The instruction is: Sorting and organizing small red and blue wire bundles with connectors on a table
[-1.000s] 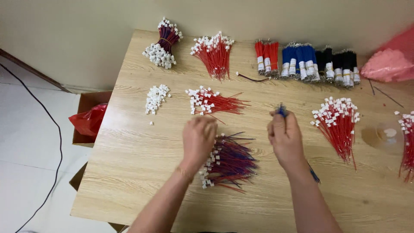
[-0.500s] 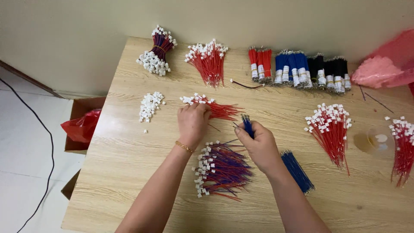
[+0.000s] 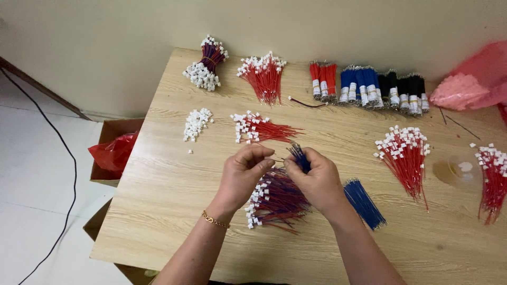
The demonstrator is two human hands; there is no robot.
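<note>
Blue wires (image 3: 299,157) — red wires (image 3: 266,132), white connectors (image 3: 196,123).

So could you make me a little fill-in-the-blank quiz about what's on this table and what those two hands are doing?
1. The right hand grips a small bundle of ____ wires.
2. The left hand wears a thin gold ____ at the wrist.
3. The loose pile of small white connectors lies to the ____ of the left hand.
4. The cardboard box on the floor holds a ____ plastic bag.

Missing words: blue; bracelet; left; red
</note>
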